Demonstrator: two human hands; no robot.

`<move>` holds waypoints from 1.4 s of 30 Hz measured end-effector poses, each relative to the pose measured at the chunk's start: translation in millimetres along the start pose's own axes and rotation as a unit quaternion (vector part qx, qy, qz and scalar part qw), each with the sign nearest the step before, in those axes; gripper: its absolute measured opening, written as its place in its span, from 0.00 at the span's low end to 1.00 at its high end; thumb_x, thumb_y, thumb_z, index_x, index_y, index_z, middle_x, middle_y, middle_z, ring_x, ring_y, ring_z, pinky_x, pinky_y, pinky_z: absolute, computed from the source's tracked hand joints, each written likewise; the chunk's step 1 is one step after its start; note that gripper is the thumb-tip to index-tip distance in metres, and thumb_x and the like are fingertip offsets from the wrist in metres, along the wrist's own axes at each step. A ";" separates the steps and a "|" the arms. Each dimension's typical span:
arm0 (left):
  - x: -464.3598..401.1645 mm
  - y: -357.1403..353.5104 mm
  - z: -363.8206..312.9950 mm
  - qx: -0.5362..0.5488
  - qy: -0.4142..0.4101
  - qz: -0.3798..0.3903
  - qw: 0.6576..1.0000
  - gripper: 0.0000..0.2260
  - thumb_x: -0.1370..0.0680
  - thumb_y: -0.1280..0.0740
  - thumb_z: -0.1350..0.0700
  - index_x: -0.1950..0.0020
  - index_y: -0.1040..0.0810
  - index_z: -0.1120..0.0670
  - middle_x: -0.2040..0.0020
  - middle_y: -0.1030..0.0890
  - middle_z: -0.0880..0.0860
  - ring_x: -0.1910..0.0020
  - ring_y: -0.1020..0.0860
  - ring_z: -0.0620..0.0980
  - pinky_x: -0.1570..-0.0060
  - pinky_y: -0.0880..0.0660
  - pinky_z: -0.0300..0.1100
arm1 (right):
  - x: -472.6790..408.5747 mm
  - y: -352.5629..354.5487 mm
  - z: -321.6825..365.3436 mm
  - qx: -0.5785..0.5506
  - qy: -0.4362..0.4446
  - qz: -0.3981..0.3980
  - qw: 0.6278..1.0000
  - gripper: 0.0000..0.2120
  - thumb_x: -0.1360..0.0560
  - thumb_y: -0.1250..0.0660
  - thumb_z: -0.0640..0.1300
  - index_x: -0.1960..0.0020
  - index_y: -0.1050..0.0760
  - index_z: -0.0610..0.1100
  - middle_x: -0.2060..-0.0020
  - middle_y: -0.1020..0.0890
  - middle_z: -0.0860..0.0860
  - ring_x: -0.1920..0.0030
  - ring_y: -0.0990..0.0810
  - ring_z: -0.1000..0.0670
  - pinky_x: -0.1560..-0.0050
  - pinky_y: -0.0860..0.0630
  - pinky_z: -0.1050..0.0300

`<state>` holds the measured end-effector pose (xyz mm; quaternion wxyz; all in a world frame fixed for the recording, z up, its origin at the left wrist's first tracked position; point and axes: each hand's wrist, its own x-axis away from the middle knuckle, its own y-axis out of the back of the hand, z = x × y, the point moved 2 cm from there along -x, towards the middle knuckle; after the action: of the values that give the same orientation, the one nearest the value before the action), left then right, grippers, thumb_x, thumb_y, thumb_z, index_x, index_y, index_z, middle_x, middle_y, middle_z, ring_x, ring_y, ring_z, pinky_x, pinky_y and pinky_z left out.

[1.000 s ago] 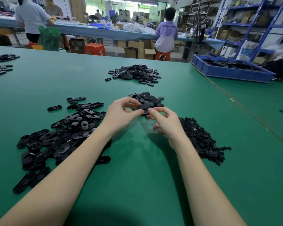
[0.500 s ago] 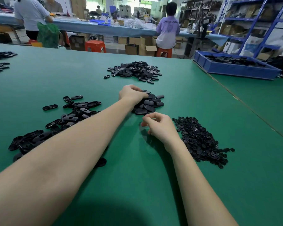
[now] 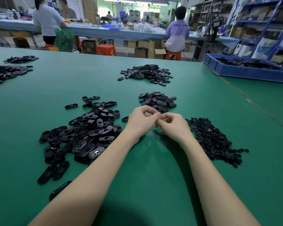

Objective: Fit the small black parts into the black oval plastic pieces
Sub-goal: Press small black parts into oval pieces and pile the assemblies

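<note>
A wide heap of black oval plastic pieces (image 3: 88, 134) lies left of my hands on the green table (image 3: 153, 176). To the right is a heap of small black parts (image 3: 214, 139). A smaller pile of oval pieces (image 3: 158, 101) sits just beyond my hands. My left hand (image 3: 141, 122) and my right hand (image 3: 174, 127) hover together above the table between the heaps. Both have curled fingers, and their fingertips meet. No black piece shows between the fingers, and whatever they may pinch is hidden.
Another pile of oval pieces (image 3: 147, 74) lies farther back, and two more piles (image 3: 5, 72) at the far left. A blue tray (image 3: 245, 70) of black pieces stands at the back right. People work at a long bench (image 3: 104, 32) beyond the table.
My left hand reached out to the small pile beyond, then drew back. It now meets my right hand, which has risen slightly. The oval piece held one second ago is out of my fingers.
</note>
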<state>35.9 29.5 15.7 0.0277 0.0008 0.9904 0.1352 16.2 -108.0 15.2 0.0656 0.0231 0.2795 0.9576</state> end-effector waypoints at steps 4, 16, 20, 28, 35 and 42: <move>-3.6 23.3 -11.1 -0.055 -0.045 -0.017 0.997 0.02 0.25 0.28 0.50 0.57 0.18 0.46 0.72 0.24 0.41 0.74 0.29 0.37 0.68 0.33 0.36 | 2.0 0.9 4.6 -0.014 0.019 0.006 1.000 0.04 0.27 0.28 0.51 0.58 0.17 0.52 0.63 0.13 0.54 0.65 0.16 0.51 0.46 0.18 0.44; -22.3 99.7 16.8 -0.519 0.014 0.025 0.854 0.22 0.20 0.37 0.50 0.25 0.29 0.50 0.25 0.30 0.53 0.22 0.40 0.55 0.27 0.39 0.57 | 6.3 -0.3 9.0 0.034 0.018 0.061 0.997 0.09 0.27 0.27 0.57 0.56 0.17 0.52 0.60 0.13 0.55 0.60 0.17 0.52 0.42 0.20 0.45; -21.6 106.0 17.3 -0.446 -0.005 -0.031 0.894 0.21 0.23 0.29 0.49 0.31 0.25 0.45 0.37 0.20 0.47 0.33 0.27 0.52 0.34 0.31 0.51 | 6.9 0.2 8.2 0.030 0.017 0.065 0.997 0.09 0.27 0.27 0.57 0.55 0.17 0.52 0.60 0.13 0.55 0.59 0.17 0.51 0.41 0.20 0.44; -13.2 99.5 3.6 -0.395 -0.091 -0.082 0.910 0.24 0.28 0.26 0.47 0.34 0.26 0.45 0.46 0.19 0.43 0.38 0.27 0.51 0.35 0.31 0.52 | 5.6 3.2 6.5 0.001 0.028 0.075 0.997 0.06 0.25 0.28 0.53 0.54 0.18 0.51 0.61 0.13 0.56 0.66 0.18 0.55 0.52 0.20 0.54; 6.6 40.2 -17.8 -0.288 -0.245 -0.001 0.926 0.22 0.28 0.23 0.50 0.35 0.23 0.48 0.45 0.19 0.46 0.39 0.27 0.48 0.38 0.32 0.42 | -2.9 38.2 -1.1 0.018 -0.021 0.052 0.998 0.06 0.22 0.31 0.49 0.54 0.17 0.50 0.62 0.13 0.57 0.70 0.20 0.57 0.61 0.25 0.61; 24.2 0.5 -17.2 -0.269 -0.287 0.055 0.918 0.21 0.28 0.24 0.51 0.36 0.22 0.48 0.43 0.19 0.45 0.39 0.28 0.44 0.37 0.31 0.40 | -0.3 96.4 -16.4 0.207 -0.075 -0.041 0.975 0.06 0.25 0.32 0.48 0.55 0.16 0.55 0.54 0.14 0.55 0.48 0.18 0.49 0.43 0.21 0.51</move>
<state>10.7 25.6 31.0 0.3019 0.0867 0.8647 0.3919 4.3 -197.3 53.3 0.1192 0.0968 0.4669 0.8708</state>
